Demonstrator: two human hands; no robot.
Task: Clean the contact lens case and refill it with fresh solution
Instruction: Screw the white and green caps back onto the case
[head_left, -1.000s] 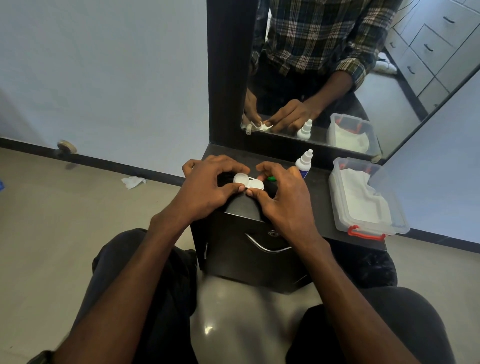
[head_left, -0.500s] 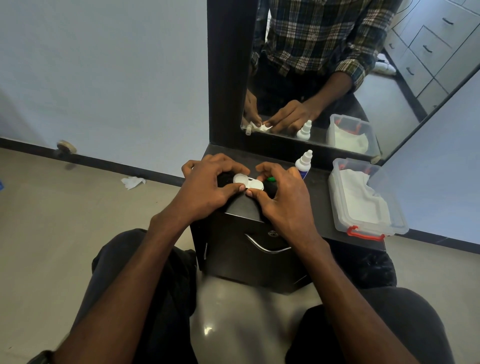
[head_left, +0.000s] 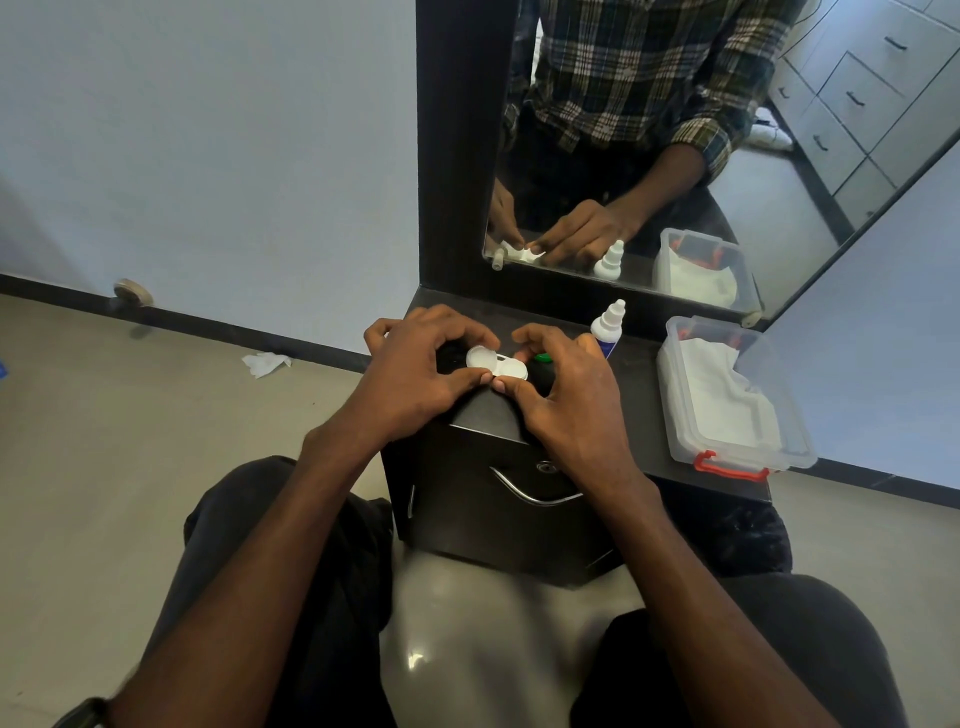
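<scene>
White lens case (head_left: 497, 364) on table (head_left: 636, 410) | left hand (head_left: 415, 374) and right hand (head_left: 563, 400) are pinching it, probably steadying it for opening | solution bottle (head_left: 607, 327) is waiting near.

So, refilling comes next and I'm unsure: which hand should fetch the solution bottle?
Probably the right hand: the bottle stands just beyond it, while the left hand can steady the case.

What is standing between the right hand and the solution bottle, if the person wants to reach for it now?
Nothing visible stands between them. The solution bottle is upright just behind the right hand, close to its knuckles. But both this hand and the left hand are holding the lens case, so one must let go first.
</scene>
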